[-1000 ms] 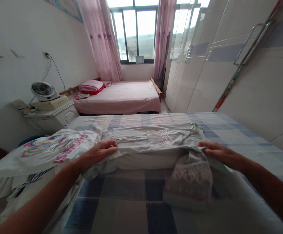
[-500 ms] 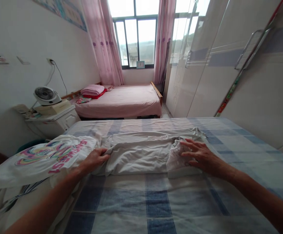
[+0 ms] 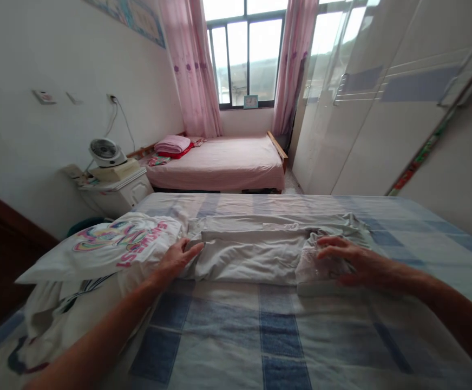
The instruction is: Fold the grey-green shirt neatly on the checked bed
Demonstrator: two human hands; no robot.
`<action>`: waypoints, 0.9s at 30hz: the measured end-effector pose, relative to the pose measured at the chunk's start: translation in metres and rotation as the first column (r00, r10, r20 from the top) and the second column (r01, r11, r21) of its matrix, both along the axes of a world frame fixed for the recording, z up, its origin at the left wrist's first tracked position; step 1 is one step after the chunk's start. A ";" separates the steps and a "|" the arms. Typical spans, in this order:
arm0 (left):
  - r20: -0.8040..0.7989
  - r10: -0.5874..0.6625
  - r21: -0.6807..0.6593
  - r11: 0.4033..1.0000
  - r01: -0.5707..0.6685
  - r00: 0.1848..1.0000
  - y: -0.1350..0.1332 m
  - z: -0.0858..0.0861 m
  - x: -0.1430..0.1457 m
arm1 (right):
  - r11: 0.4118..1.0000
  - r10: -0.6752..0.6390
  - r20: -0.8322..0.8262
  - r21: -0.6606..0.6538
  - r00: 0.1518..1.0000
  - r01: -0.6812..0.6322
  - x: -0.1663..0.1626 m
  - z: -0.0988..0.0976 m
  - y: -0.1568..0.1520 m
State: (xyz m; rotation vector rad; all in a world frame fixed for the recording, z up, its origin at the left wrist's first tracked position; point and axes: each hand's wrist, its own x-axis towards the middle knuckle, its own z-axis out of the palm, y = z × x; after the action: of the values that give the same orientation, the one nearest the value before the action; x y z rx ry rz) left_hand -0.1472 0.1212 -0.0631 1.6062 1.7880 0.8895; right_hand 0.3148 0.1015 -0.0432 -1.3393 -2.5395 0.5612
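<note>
A pale grey garment lies across the bed in a long folded strip, with a lace panel at its right end. My left hand is at the strip's left end, thumb and fingers apart, holding nothing. Over the lace end hovers or rests my right hand, fingers spread; it is slightly blurred, and I cannot tell how firmly it touches. Left of my left hand is a white T-shirt with a colourful print and pink letters, on top of other pale clothes.
Blue-and-white checked bedding lies under the clothes. Beyond it stands a second bed with a pink sheet and folded bedding. At the left, a fan sits above a white cabinet. A glossy wardrobe lines the right side.
My left hand has let go of the garment's left edge, and its fingers have opened. My right hand has lifted or shifted slightly on the lace end. The camera has turned a little left.
</note>
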 end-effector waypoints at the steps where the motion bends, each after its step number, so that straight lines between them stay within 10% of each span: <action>1: -0.092 0.003 0.084 0.996 0.004 0.996 -0.005 0.001 0.000 | 1.000 -0.004 0.018 0.021 1.000 0.003 0.000 -0.010 -0.003; 6: -0.497 0.036 0.390 0.902 0.186 0.867 -0.030 0.003 0.004 | 0.996 -0.038 0.040 0.081 0.998 0.035 -0.008 -0.034 -0.014; 18: -0.355 -0.105 -0.050 0.994 0.093 0.929 -0.017 -0.006 0.015 | 0.923 -0.235 -0.032 -0.320 0.972 0.213 -0.010 0.044 0.038; 27: -0.394 -0.171 -0.143 0.982 0.124 0.903 -0.017 -0.006 0.019 | 0.999 -0.020 0.219 -0.027 0.975 0.026 -0.030 -0.002 -0.023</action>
State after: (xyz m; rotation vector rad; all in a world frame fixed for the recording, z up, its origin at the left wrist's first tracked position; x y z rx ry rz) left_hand -0.1284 0.1042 -0.0695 1.9236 1.9120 0.3908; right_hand 0.2846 0.0789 -0.0453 -1.5163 -2.6930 0.4728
